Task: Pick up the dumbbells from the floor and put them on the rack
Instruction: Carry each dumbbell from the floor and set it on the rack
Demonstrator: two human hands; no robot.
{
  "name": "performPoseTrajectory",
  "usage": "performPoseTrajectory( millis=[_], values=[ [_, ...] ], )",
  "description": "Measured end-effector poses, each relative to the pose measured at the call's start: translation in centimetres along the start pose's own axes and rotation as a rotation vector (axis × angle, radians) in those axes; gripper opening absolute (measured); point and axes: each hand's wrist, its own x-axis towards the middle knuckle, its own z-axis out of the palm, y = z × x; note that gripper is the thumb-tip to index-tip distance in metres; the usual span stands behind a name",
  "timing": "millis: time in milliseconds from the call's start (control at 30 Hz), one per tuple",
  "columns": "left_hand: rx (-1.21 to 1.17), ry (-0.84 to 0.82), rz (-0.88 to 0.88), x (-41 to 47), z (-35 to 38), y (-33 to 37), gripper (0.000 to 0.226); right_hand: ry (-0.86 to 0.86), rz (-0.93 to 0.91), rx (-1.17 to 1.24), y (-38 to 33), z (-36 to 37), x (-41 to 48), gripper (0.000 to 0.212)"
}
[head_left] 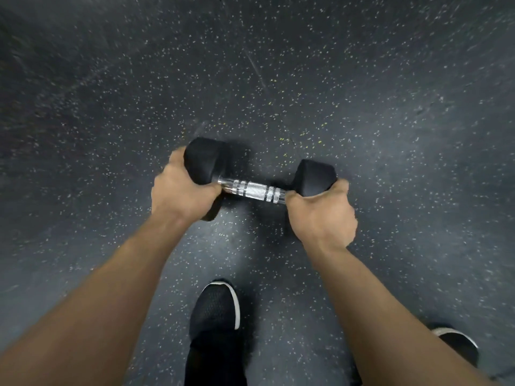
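Observation:
One dumbbell (255, 190) with black hexagonal heads and a knurled chrome handle lies across the middle of the head view, above the dark speckled floor. My left hand (181, 188) is wrapped around its left head. My right hand (324, 217) grips its right head from below and behind. Only the middle of the handle shows between the two hands. I cannot tell whether the dumbbell touches the floor. No rack is in view.
Dark rubber gym floor (278, 79) with pale flecks fills the view. My left shoe (216, 310), black with a white sole, stands just below the dumbbell. Part of my right shoe (457, 344) shows at the lower right.

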Motion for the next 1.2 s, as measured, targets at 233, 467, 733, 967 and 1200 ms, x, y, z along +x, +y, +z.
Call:
performPoseTrajectory(
  millis=[233, 467, 733, 967, 1200],
  values=[
    [-0.107, -0.044, -0.088, 1.8, 1.3, -2.1, 0.068, 0.036, -0.081, -0.027, -0.8, 0.1, -0.8, 0.055],
    [-0.297, 0.049, -0.188, 3.3, 2.0, -0.6, 0.082, 0.034, -0.013, 0.018, -2.6, 0.8, 1.1, 0.057],
    [-0.211, -0.179, -0.206, 4.5, 0.1, -0.5, 0.06, -0.087, 0.046, -0.042, -4.2, -0.9, 0.9, 0.054],
    [-0.272, -0.251, -0.236, 5.0, 0.0, -1.1, 0.054, -0.081, 0.065, -0.068, -3.9, -0.9, 0.8, 0.054],
    [-0.338, -0.164, -0.277, 3.9, 0.4, -2.1, 0.06, -0.079, -0.101, -0.13, -4.4, -1.2, 2.1, 0.056]
  ],
)
